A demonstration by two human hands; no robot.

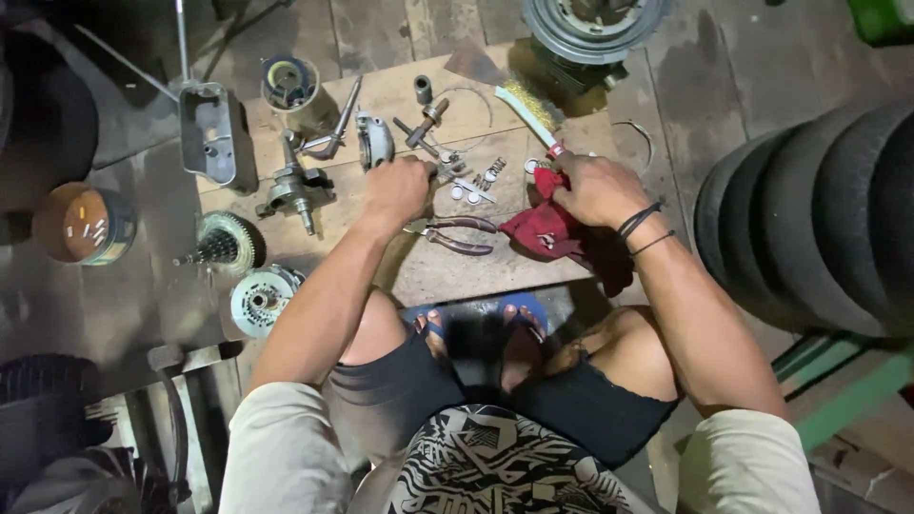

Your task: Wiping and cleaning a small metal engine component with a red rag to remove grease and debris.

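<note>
Squatting over a worn wooden board [419,276] laid on the floor, strewn with dismantled engine parts. Left hand [398,187] near the middle of the board, fingers curled shut around a small grey metal part [435,172], only its tip showing past the knuckles. Right hand [595,187] towards the board's right edge, closed down on the upper end of a crumpled red cloth rag [543,231], the rest of it trailing over the near right edge. Just beside that hand, the red-tipped end of a white-handled wire brush [522,107]; touching or gripped with the rag, cannot tell. Between the hands, a scatter of small washers and springs [476,186], and nearer the front edge a pair of pliers with dark red handles [457,235], lying untouched. Further left, a grey steel crankshaft [295,186] and, at the far left corner, a grey cast metal cover [211,133]. By the look of it, cleaning of loose parts in hand: piece picked up on one side, rag gathered on the other. Bringing the two together calls for a firm pinch on the small part, away from the loose washers, easily swept off the board.
</note>
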